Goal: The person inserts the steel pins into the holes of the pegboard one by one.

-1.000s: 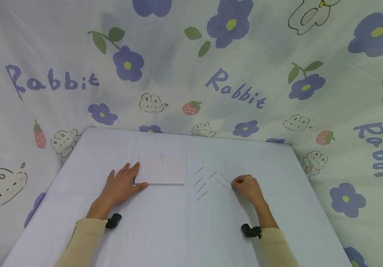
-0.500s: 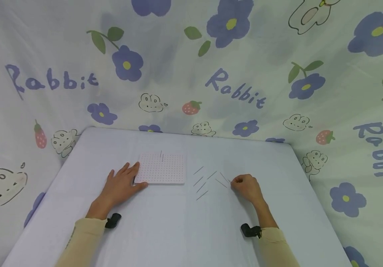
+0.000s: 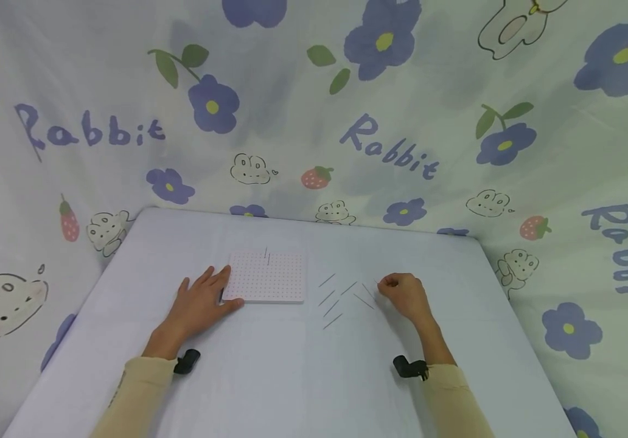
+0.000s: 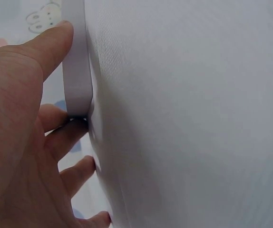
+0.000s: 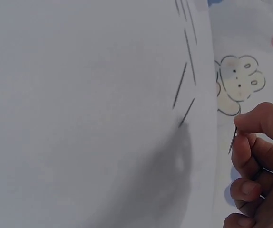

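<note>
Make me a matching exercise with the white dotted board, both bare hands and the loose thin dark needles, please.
1. White rectangular dotted board
2. Bare left hand
3. Bare right hand
4. Loose thin dark needles

A. Pinching one needle
B. Lying on the white table between board and right hand
C. Touching the board
D. Bearing two needles near its far edge

1-D; 2-C; 3-A; 4-B

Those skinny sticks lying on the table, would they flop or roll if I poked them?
The thin sticks are probably stiff: they lie straight, and the stick in the right grip doesn't droop. They're likely very light, being so skinny. They might roll or skid when poked, since the white table looks flat, though I can't tell if they're round.
</note>
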`<action>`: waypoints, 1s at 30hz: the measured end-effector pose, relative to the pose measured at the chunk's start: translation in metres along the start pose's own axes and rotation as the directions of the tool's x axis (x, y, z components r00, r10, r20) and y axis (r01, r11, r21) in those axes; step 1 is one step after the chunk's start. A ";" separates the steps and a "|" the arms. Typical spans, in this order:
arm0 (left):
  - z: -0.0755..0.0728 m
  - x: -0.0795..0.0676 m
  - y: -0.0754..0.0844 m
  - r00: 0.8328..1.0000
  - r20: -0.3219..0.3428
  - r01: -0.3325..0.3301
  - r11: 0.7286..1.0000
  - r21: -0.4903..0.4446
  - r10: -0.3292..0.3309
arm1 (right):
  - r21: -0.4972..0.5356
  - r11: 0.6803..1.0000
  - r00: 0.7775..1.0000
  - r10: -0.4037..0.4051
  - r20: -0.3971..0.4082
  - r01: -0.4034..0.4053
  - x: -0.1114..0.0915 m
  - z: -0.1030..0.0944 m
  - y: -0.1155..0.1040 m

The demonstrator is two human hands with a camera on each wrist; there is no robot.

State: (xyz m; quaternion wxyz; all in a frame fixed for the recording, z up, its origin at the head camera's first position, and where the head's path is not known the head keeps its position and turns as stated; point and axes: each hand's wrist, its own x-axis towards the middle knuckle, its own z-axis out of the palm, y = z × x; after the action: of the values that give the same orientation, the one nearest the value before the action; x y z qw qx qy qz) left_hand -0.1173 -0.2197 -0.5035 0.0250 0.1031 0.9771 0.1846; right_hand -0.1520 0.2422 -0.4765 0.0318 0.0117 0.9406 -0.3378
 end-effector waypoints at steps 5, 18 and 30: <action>0.002 0.000 -0.001 1.000 -0.002 0.003 1.000 0.008 -0.003 | 0.009 0.999 0.999 -0.051 -0.012 0.051 0.004 0.000 -0.013; 0.002 -0.001 -0.003 1.000 0.001 0.005 1.000 -0.006 -0.005 | 0.046 0.992 0.993 -0.115 -0.015 0.115 0.014 0.012 -0.039; 0.001 -0.002 -0.002 1.000 -0.007 0.002 1.000 -0.005 -0.002 | 0.087 0.975 0.978 -0.203 -0.045 0.206 0.029 0.023 -0.073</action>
State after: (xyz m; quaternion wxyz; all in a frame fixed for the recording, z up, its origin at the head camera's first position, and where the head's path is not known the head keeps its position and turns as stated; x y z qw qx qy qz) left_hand -0.1157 -0.2212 -0.5053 0.0222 0.1017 0.9768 0.1873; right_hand -0.1829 0.1717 -0.4502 -0.0206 -0.0776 0.9207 -0.3818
